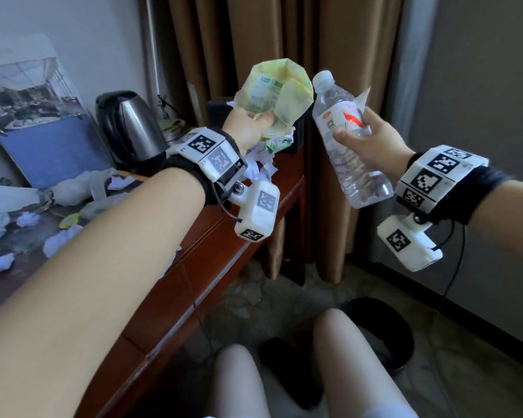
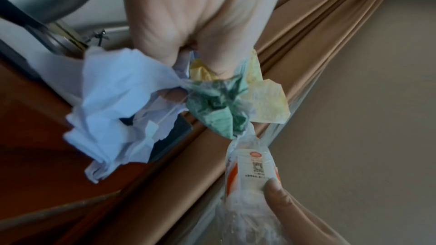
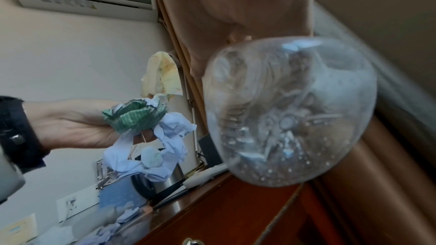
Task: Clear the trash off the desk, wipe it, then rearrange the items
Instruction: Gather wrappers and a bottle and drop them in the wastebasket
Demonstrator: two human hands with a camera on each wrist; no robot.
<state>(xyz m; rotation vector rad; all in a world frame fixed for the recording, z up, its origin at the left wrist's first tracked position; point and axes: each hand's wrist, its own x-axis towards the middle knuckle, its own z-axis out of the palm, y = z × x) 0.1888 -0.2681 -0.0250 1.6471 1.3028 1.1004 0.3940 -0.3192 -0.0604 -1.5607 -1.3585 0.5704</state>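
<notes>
Far left, on the table (image 1: 218,236): crumpled paper balls (image 1: 58,239), plastic bags and scraps lie scattered in front of a leaning picture board (image 1: 37,116). A steel kettle (image 1: 133,128) stands far back, right of the board.

Centre: left hand (image 1: 248,128) is raised above the table's right end, its grip clenched round a bunch of trash. A yellow-green wrapper (image 1: 275,95) stands up out of the fist; the left wrist view shows crumpled white paper (image 2: 118,103) and a green wad (image 2: 217,105) hanging below it. More white paper lies on the table edge under the hand.

Right: right hand (image 1: 372,137) is held off the table in front of the brown curtain (image 1: 338,40), its grip wrapped round a clear plastic bottle (image 1: 344,140), neck tilted up and left, base toward the wrist. The bottle looks nearly empty, with droplets inside.

Near right, on the floor beside the knees: a dark bin (image 1: 384,330), mostly hidden by a leg.

Step in hand, by my reading: trash clearing, both hands loaded, table far from clear. Wiping and rearranging not begun. Next move likely calls for lowering both hands right and down over the bin, then letting go; the loose paper may shed before it gets there.
</notes>
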